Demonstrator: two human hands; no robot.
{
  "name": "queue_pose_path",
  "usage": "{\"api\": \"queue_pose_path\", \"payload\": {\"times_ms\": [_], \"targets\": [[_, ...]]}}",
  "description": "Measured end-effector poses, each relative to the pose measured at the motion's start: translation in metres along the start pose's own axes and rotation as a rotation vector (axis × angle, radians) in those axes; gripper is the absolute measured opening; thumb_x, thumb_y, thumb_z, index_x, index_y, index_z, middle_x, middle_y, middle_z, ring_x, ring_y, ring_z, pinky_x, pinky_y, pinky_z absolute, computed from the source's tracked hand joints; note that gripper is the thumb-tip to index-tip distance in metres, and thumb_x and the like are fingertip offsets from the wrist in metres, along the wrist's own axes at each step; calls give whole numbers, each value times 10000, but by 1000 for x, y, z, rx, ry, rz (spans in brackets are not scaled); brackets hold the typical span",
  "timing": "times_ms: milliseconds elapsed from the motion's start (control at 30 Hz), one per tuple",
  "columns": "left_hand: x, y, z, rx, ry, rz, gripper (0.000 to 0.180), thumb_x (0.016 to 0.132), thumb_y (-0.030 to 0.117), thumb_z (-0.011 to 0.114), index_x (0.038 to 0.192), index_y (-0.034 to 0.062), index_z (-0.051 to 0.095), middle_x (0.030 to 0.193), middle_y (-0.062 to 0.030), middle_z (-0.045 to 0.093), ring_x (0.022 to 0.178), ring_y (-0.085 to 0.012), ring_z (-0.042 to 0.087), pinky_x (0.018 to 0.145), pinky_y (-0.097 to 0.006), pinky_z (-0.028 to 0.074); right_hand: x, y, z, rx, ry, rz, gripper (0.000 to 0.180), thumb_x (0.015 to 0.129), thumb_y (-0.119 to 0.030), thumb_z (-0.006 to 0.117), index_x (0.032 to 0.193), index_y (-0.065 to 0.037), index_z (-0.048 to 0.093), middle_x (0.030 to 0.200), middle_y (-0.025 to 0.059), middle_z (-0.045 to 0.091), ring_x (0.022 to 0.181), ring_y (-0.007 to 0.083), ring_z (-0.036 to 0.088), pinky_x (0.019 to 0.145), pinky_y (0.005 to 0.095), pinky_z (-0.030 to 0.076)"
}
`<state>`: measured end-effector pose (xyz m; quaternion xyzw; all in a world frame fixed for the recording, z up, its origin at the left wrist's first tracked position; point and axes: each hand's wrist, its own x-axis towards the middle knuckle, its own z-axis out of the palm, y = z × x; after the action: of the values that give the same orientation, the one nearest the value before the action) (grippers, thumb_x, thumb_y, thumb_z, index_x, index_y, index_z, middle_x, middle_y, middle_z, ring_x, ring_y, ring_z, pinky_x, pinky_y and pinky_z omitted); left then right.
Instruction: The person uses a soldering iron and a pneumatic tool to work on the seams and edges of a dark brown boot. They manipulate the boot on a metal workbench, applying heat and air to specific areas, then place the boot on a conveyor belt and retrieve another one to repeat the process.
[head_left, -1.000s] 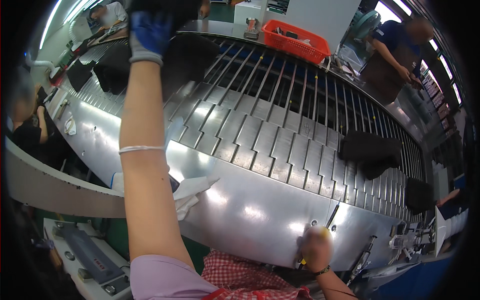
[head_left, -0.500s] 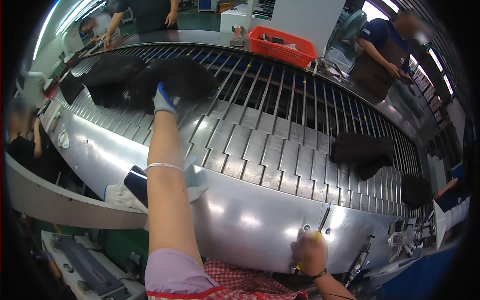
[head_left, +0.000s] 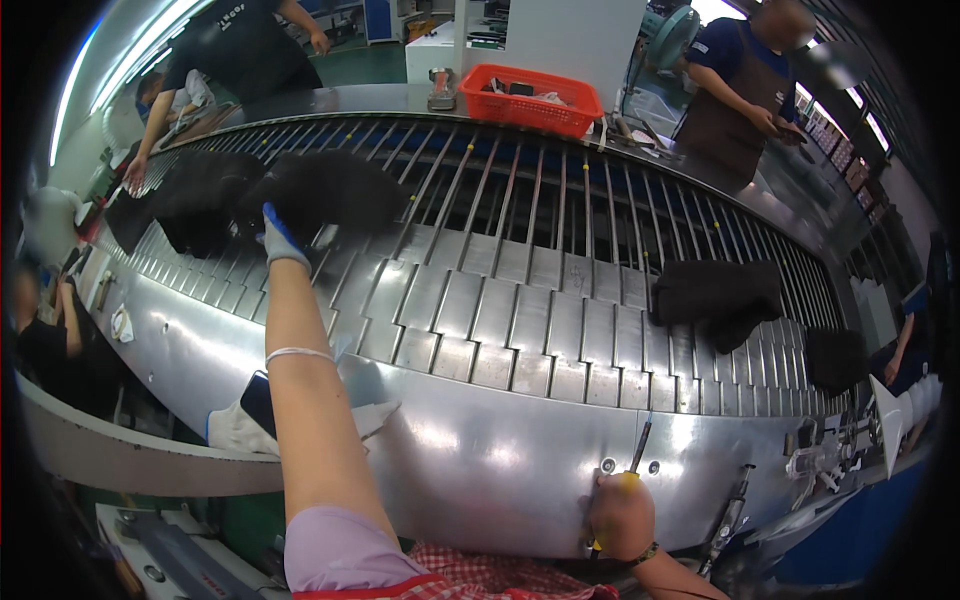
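My left hand, in a white glove with blue fingers, reaches far over the slatted metal conveyor. Its fingers close on the near edge of a black cloth piece, which is smeared by motion; the fingertips are partly hidden. Another black cloth piece lies against it to the left. Down near the front edge, my bare right hand is wrapped round a slim pointed tool with a yellow handle. The tool points away over the steel ledge.
Dark folded cloth and a smaller dark piece lie at the conveyor's right. Beyond the rods stands a red basket. A white glove and phone rest beside my left forearm. Co-workers stand around the conveyor.
My left hand has come slightly nearer and leftward, and the black cloth at it lies lower and flatter. My right hand keeps its tool. A co-worker at the far left has leaned in toward the cloth.
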<state>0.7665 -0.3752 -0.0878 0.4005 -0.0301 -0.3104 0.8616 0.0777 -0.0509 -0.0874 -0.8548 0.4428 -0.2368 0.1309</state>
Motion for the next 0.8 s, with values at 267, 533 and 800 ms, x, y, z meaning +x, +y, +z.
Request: {"api": "queue_pose_path", "payload": {"times_ms": [267,533,800], "targets": [[3,-9,-5,42,-318,-131,640,927,511,596,1433,132,496,1394,-72,548,1232,-266,549,1002,-427,460,4,-2,0,-14,-9,-15,311,708,-95,701,979,-154,563,1236,93,649,1069,314,633,935,463,464],[-69,-31,24,67,-518,-92,552,943,400,616,1328,9,554,1324,-90,598,1200,-229,582,932,-394,514,0,-5,-1,-63,30,-36,320,716,-91,698,1001,-145,562,1244,98,645,1060,322,633,936,462,461],[-124,-23,62,562,-517,81,413,793,203,797,1051,-61,612,978,-142,679,831,-200,652,728,-353,526,-3,-11,-6,-48,40,-31,323,732,-72,676,1025,-145,561,1275,101,627,1070,332,620,960,467,443]]}}
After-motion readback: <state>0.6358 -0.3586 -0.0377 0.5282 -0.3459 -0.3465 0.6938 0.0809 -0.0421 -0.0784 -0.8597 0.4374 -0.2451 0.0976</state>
